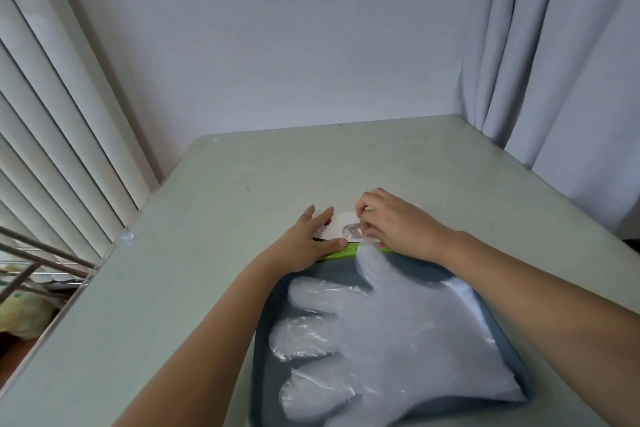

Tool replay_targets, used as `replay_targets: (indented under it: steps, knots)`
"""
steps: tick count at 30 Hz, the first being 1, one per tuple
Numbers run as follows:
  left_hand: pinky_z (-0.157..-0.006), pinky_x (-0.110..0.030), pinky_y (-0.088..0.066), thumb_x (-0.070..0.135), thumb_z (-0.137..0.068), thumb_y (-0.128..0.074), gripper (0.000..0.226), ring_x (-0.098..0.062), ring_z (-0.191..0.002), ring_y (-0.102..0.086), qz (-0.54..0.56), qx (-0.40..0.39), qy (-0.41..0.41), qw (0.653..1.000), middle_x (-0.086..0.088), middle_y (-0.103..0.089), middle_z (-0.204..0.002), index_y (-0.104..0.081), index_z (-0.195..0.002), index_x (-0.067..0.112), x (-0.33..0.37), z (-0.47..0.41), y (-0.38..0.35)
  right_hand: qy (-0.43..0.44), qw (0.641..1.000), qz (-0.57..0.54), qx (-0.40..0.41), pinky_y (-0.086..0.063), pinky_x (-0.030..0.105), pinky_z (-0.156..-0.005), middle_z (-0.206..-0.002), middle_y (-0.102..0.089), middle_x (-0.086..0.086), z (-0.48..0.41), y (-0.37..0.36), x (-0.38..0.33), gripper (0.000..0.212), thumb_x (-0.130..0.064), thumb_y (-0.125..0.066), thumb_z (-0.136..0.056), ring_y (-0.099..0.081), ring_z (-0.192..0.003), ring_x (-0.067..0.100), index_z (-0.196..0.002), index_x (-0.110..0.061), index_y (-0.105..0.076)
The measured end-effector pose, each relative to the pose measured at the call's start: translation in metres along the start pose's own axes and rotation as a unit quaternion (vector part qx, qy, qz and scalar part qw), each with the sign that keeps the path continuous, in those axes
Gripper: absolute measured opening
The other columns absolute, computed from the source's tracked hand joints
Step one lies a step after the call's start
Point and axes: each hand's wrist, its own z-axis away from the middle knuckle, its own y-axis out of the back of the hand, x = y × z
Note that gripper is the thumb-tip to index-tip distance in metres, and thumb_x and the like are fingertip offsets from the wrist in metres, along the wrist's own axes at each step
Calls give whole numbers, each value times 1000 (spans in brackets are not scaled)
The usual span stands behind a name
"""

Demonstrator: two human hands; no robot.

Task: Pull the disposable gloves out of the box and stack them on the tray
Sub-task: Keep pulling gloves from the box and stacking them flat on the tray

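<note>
Obs., head view, largest item first.

1. Table (225,184): pale green top, set against a white wall (277,62). Slatted blinds (52,97) on the L side, grey curtain (561,62) on the R.
2. Tray (262,340): dark blue-grey, rounded corners, lying flat on the near R part of the table.
3. Glove stack (398,333): clear plastic gloves lay flat in the tray and covered most of its floor. Fingers pointed L and the cuff ran to the tray's R rim. The thumb reached over the far rim and touched the box's green edge. No. of gloves in the stack not readable through the film.
4. Box (337,220): white top, green front edge, lying flat just beyond the tray's far rim and touching it or nearly so. Oval slot in the top.
5. My left hand (308,243): fingers straight and spread, pressed flat on the L end of the box, thumb along the green front edge. It gripped nothing.
6. My right hand (391,222): over the R half of the box, fingers curled in at the slot. My R forearm crossed the tray's far R corner.
7. Glove at the slot (351,230): clear film showed in the opening. My R fingertips appeared to pinch it, but the contact was small and partly hidden by my knuckles.
</note>
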Motion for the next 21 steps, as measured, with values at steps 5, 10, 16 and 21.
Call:
replay_targets:
  steps: [5, 10, 16, 21]
  knots:
    - [-114, -25, -12, 42, -91, -62, 76, -14, -148, -12, 6, 2, -1, 1000, 1, -4, -162, -21, -153, 28, 1, 2, 1, -45, 994, -92, -47, -32, 28, -106, -148, -33, -8, 3, 7, -1, 37, -46, -47, -93, -23, -136, 6, -115, -27, -70]
    - [-112, -24, -14, 40, -91, -61, 74, -15, -148, -13, -3, 6, -4, 1000, -1, -6, -162, -22, -153, 26, 3, 2, 1, -56, 992, -67, -89, -26, 28, -110, -140, -46, -2, -11, 9, -1, 30, -40, -54, -92, -22, -139, 16, -108, -23, -74]
    - [-110, -21, -15, 38, -92, -61, 73, -12, -148, -9, 1, 8, -10, 1000, -1, -12, -161, -23, -153, 23, 5, 4, 0, -73, 993, -88, -21, -33, 21, -96, -119, -54, -3, -12, -3, -7, 15, -23, -65, -89, -39, -118, 11, -90, -13, -77]
    - [-115, -27, -10, 39, -91, -62, 75, -12, -149, -4, 5, 5, -6, 1000, -3, -8, -162, -22, -153, 24, 2, 4, 0, -144, 971, -188, 35, -41, 19, -84, -104, -57, -7, -2, -7, -9, 9, -17, -69, -86, -54, -94, 10, -84, -11, -75]
